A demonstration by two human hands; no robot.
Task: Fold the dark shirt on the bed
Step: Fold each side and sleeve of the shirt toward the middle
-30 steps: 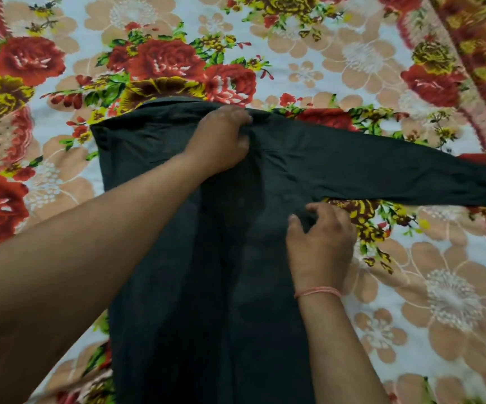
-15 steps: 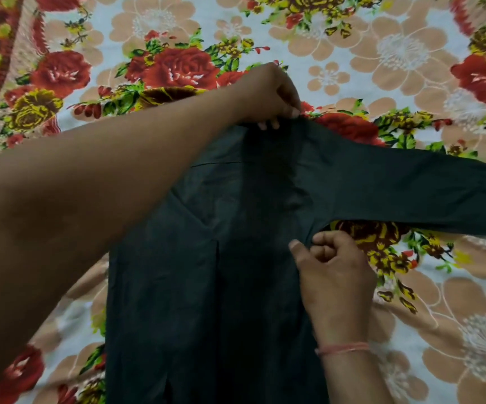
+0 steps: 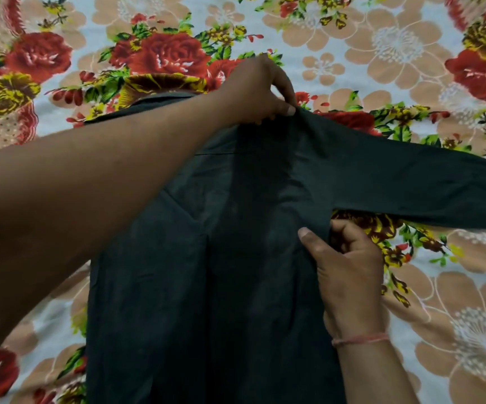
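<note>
Here the dark shirt (image 3: 236,272) lies mid-frame on the floral bed (image 3: 410,53); the left hand (image 3: 260,91) pinches its shoulder, the right hand (image 3: 349,269) grips fabric below the sleeve (image 3: 410,182), which runs right.

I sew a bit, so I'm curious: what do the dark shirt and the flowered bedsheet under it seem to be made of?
The dark green-black shirt looks like thin woven cloth, perhaps cotton: matte, with soft creases, and it bunches easily where the left hand and right hand pinch it. The floral bedsheet looks like smooth printed fabric, flat and dull in finish; the fibre cannot be told.
</note>
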